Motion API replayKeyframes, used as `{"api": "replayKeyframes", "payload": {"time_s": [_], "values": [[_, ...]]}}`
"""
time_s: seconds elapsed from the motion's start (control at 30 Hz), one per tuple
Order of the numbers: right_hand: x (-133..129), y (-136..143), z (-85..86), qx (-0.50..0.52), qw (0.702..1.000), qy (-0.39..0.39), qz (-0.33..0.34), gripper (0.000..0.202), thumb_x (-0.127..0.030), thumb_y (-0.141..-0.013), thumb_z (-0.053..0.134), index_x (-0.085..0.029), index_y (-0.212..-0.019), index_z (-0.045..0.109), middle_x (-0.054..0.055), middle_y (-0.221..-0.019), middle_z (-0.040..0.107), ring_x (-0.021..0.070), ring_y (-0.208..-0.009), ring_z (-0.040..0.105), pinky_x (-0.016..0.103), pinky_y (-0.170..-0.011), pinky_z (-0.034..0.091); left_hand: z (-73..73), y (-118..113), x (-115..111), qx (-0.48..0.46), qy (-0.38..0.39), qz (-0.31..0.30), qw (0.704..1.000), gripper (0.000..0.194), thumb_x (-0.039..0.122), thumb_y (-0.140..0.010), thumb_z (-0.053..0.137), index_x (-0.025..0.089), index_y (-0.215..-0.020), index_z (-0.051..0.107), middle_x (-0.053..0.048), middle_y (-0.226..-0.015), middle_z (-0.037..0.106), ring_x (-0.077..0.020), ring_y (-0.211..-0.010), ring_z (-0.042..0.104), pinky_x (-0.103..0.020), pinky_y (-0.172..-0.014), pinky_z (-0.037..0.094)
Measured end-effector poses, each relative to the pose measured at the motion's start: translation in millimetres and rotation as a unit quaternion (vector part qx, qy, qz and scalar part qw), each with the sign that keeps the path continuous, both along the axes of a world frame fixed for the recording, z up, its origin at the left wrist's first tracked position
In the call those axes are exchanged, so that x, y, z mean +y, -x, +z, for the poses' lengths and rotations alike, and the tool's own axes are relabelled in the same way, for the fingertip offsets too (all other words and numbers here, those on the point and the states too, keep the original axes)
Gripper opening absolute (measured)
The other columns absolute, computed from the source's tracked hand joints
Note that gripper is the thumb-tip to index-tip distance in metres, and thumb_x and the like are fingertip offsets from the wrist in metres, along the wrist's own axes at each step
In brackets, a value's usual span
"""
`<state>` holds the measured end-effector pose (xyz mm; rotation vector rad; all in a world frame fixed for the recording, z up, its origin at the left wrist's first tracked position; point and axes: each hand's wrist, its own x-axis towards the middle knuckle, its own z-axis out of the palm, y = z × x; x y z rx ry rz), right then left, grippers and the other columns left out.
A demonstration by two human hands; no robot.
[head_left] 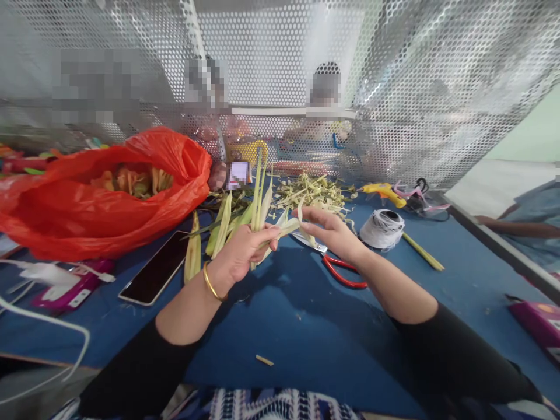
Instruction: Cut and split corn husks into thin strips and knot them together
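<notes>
Left hand [245, 249] curled in a grip; right hand [336, 233] beside it, fingers stretched inward.

We tag this as a small craft workshop: shared blue work table [301, 338], yellow glue gun [385, 192] and white string spool [380, 231] at right, red-handled scissors [328, 266] mid-table, leaf strips [263, 210] beside a scrap pile [308, 195]. Far side, we see people [327, 87] behind a perforated partition [280, 52].
</notes>
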<state>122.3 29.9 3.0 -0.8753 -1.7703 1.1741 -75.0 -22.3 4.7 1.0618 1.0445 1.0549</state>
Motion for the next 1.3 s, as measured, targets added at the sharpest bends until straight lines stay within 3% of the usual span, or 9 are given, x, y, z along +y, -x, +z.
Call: {"api": "replayKeyframes", "payload": {"time_s": [0.13, 0.27, 0.57, 0.7, 0.87, 0.97, 1.03, 1.13, 1.3], "values": [[4.0, -9.6, 1.3, -0.021, 0.989, 0.114, 0.092, 0.028, -0.042, -0.073, 0.071, -0.019, -0.089, 0.071, 0.002, -0.086, 0.072, 0.0154, -0.081, 0.064, 0.031, -0.079, 0.048, 9.7, 10.7, 2.5, -0.025, 0.015, 0.003, 1.0, 0.017, 0.028, -0.068, 0.072, 0.014, -0.066, 0.061, 0.007, -0.045, 0.04, -0.0005, -0.034, 0.02, -0.019, -0.037, 0.009], [2.1, -14.5, 6.1, -0.012, 0.979, 0.182, 0.091, 0.02, -0.034, -0.068, 0.077, -0.017, -0.075, 0.07, -0.002, -0.064, 0.066, 0.0092, -0.056, 0.056, 0.023, -0.056, 0.044, 17.7, 20.4, 7.6, -0.062, 0.013, 0.068, 0.996, 0.013, 0.022, -0.066, 0.071, 0.011, -0.07, 0.064, 0.005, -0.049, 0.046, 0.0012, -0.033, 0.021, -0.016, -0.035, 0.009], [-10.3, -0.9, 3.6, 0.054, 0.939, 0.317, 0.127, 0.031, -0.04, -0.069, 0.076, -0.015, -0.087, 0.071, 0.003, -0.073, 0.071, 0.011, -0.056, 0.063, 0.022, -0.053, 0.051, 14.8, 20.1, 11.1, -0.118, 0.046, 0.104, 0.987, 0.01, 0.014, -0.071, 0.065, 0.008, -0.079, 0.069, 0.004, -0.053, 0.052, 0.0019, -0.032, 0.023, -0.012, -0.032, 0.013], [-12.7, 2.7, 7.2, 0.034, 0.945, 0.309, 0.105, 0.024, -0.026, -0.059, 0.08, -0.015, -0.076, 0.069, 0.0, -0.063, 0.067, 0.0087, -0.05, 0.059, 0.018, -0.045, 0.043, 18.2, 20.5, 13.0, -0.146, 0.035, 0.149, 0.977, 0.012, 0.017, -0.079, 0.062, 0.008, -0.083, 0.068, -0.004, -0.07, 0.067, 0.0031, -0.032, 0.02, -0.013, -0.031, 0.012], [-16.4, 15.7, 8.3, 0.112, 0.967, 0.194, -0.118, 0.019, -0.028, -0.058, 0.075, -0.018, -0.065, 0.06, -0.005, -0.053, 0.058, 0.0067, -0.045, 0.05, 0.018, -0.041, 0.04, 12.4, 5.4, 10.1, -0.12, -0.029, 0.272, 0.954, 0.02, 0.031, -0.074, 0.073, 0.012, -0.075, 0.064, -0.001, -0.07, 0.067, 0.0021, -0.033, 0.018, -0.017, -0.032, 0.012], [-23.0, 25.6, 3.9, 0.106, 0.972, 0.135, -0.158, 0.021, -0.031, -0.059, 0.073, -0.02, -0.066, 0.057, -0.004, -0.055, 0.059, 0.0101, -0.048, 0.052, 0.022, -0.041, 0.045, 2.7, -13.0, 3.4, 0.007, -0.027, 0.235, 0.972, 0.023, 0.033, -0.066, 0.079, 0.014, -0.07, 0.066, 0.006, -0.048, 0.05, -0.0021, -0.035, 0.026, -0.018, -0.035, 0.017], [-27.8, 30.6, -0.1, 0.092, 0.976, 0.129, -0.151, 0.022, -0.033, -0.06, 0.073, -0.02, -0.066, 0.056, -0.004, -0.055, 0.058, 0.0112, -0.049, 0.053, 0.024, -0.041, 0.047, -1.7, -24.0, -1.5, 0.067, -0.044, 0.195, 0.977, 0.024, 0.026, -0.056, 0.084, 0.015, -0.067, 0.066, 0.003, -0.056, 0.057, -0.0067, -0.046, 0.046, -0.019, -0.043, 0.032], [-31.8, 33.6, -4.3, 0.086, 0.977, 0.136, -0.136, 0.023, -0.036, -0.063, 0.071, -0.021, -0.065, 0.055, -0.004, -0.055, 0.057, 0.0114, -0.05, 0.053, 0.024, -0.043, 0.047, -4.5, -31.8, -5.5, 0.079, -0.048, 0.163, 0.982, 0.026, 0.021, -0.05, 0.085, 0.015, -0.064, 0.063, 0.002, -0.06, 0.06, -0.0101, -0.056, 0.054, -0.02, -0.052, 0.04], [-29.1, 29.7, -3.9, 0.093, 0.979, 0.131, -0.126, 0.025, -0.04, -0.063, 0.072, -0.02, -0.065, 0.056, -0.003, -0.056, 0.056, 0.0117, -0.055, 0.054, 0.023, -0.045, 0.044, -7.9, -28.1, -3.5, -0.003, 0.032, 0.142, 0.989, 0.025, 0.029, -0.062, 0.08, 0.016, -0.064, 0.058, 0.01, -0.04, 0.036, -0.0038, -0.035, 0.027, -0.019, -0.037, 0.018]]}}
